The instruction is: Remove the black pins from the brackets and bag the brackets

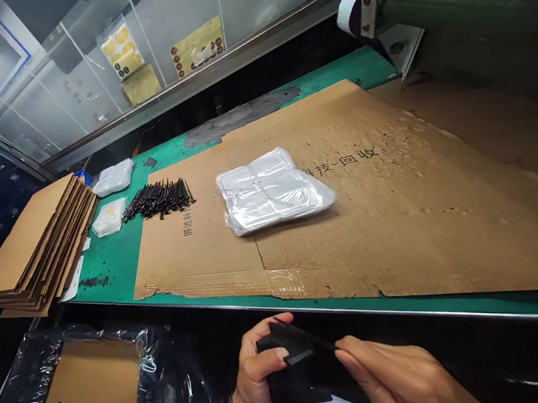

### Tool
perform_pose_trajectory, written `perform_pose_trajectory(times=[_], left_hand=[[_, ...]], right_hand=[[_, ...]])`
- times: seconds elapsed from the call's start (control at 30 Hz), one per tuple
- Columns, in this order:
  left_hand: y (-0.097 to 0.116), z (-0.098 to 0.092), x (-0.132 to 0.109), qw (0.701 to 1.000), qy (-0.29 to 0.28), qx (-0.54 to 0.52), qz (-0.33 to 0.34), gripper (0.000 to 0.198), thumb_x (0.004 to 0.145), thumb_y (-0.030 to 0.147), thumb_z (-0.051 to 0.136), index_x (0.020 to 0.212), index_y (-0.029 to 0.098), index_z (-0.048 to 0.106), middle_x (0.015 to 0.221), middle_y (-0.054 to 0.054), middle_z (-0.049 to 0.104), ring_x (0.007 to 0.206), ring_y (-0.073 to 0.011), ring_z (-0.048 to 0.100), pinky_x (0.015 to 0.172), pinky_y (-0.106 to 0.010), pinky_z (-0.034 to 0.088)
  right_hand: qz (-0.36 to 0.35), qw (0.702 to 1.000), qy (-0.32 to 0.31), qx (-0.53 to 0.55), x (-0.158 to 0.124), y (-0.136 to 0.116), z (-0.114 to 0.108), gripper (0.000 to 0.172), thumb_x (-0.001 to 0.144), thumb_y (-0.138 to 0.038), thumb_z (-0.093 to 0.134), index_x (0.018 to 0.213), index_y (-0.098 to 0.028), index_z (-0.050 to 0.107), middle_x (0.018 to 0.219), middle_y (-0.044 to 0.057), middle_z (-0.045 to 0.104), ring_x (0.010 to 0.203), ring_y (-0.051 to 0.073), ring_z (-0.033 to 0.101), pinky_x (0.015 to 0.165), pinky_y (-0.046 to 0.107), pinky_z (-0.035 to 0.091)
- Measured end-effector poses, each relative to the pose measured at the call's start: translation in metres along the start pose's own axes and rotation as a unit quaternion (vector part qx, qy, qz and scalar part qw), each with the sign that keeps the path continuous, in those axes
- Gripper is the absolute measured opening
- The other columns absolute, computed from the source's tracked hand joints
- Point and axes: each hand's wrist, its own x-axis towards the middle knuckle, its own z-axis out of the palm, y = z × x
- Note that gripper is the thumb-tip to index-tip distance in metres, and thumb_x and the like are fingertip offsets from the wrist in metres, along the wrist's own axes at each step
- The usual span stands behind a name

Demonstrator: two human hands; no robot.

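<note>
Below the table's front edge, my left hand point(261, 371), with a metal watch band at the wrist, grips a black part point(295, 379), its thumb pressed on the top. My right hand point(400, 370) pinches a thin black edge or strip at the upper right of that part; whether it is a separate piece I cannot tell. On the cardboard sheet point(355, 236) in front of me lies a stack of clear plastic bags point(272, 191). A pile of thin black pieces point(160, 197) sits to its left.
Folded cardboard point(33, 243) is stacked at the green table's point(111, 265) left end, beside two smaller white bag packs point(114, 177). A plastic-lined box point(95, 389) stands at lower left. A metal-framed machine point(422, 10) rises at upper right.
</note>
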Motion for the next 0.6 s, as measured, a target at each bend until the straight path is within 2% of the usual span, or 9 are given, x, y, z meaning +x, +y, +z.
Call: perform_pose_trajectory(times=[0.07,0.13,0.17,0.23,0.33,0.43,0.6], left_hand=[[0.002,0.001,0.002,0.993,-0.089,-0.034,-0.071,0.046,0.060,0.028,0.071,0.104,0.015,0.065,0.046,0.003,0.045,0.036,-0.0059,0.036,0.035,-0.015,0.027],[0.004,0.004,0.001,0.979,-0.124,-0.076,-0.146,0.045,0.065,0.038,0.069,0.106,0.021,0.065,0.048,0.004,0.040,0.032,-0.0039,0.028,0.030,-0.014,0.016],[0.006,0.006,0.000,0.974,-0.111,-0.094,-0.176,0.040,0.068,0.042,0.067,0.103,0.022,0.066,0.052,0.004,0.039,0.032,-0.0018,0.024,0.028,-0.012,0.010],[0.008,0.010,-0.002,0.970,-0.050,-0.108,-0.211,0.025,0.073,0.042,0.064,0.084,0.019,0.069,0.060,0.004,0.034,0.035,0.0022,0.014,0.029,-0.010,-0.001],[0.008,0.015,-0.005,0.969,0.014,-0.105,-0.223,0.028,0.076,0.035,0.066,0.059,0.012,0.063,0.063,0.004,0.030,0.040,0.0035,0.006,0.029,-0.007,-0.008],[0.010,0.020,-0.007,0.968,0.041,-0.138,-0.206,0.024,0.073,0.029,0.070,0.060,0.011,0.063,0.069,0.001,0.037,0.042,0.0048,0.008,0.029,-0.002,-0.005],[0.011,0.019,-0.008,0.959,0.032,-0.207,-0.192,0.017,0.072,0.025,0.071,0.072,0.009,0.065,0.077,-0.004,0.046,0.046,0.0049,0.024,0.030,0.003,0.005]], right_hand=[[0.015,1.000,0.000,-0.020,0.006,0.007,-0.003,0.027,0.097,-0.015,0.033,0.071,-0.021,0.040,0.054,-0.005,0.043,0.041,0.008,0.042,0.042,0.022,0.033],[0.018,0.999,0.025,-0.040,0.012,0.014,-0.008,0.027,0.098,-0.017,0.032,0.074,-0.021,0.042,0.056,-0.004,0.047,0.043,0.009,0.047,0.043,0.021,0.035],[0.017,0.997,0.042,-0.054,0.015,0.018,-0.012,0.025,0.098,-0.018,0.032,0.077,-0.021,0.044,0.058,-0.003,0.050,0.046,0.009,0.050,0.046,0.021,0.038],[0.022,0.989,0.076,-0.128,0.020,0.028,-0.020,0.023,0.099,-0.023,0.032,0.081,-0.021,0.046,0.062,-0.001,0.052,0.051,0.010,0.052,0.049,0.021,0.040],[0.059,0.940,0.082,-0.326,0.023,0.050,-0.033,0.035,0.100,-0.036,0.024,0.075,-0.022,0.045,0.062,0.001,0.048,0.053,0.014,0.049,0.047,0.026,0.035],[0.081,0.894,0.080,-0.434,0.021,0.075,-0.042,0.043,0.098,-0.039,0.019,0.068,-0.022,0.044,0.061,0.005,0.043,0.060,0.020,0.043,0.043,0.028,0.025],[0.082,0.873,0.094,-0.471,0.018,0.098,-0.047,0.043,0.097,-0.038,0.023,0.070,-0.019,0.050,0.062,0.007,0.039,0.057,0.021,0.033,0.047,0.030,0.021]])
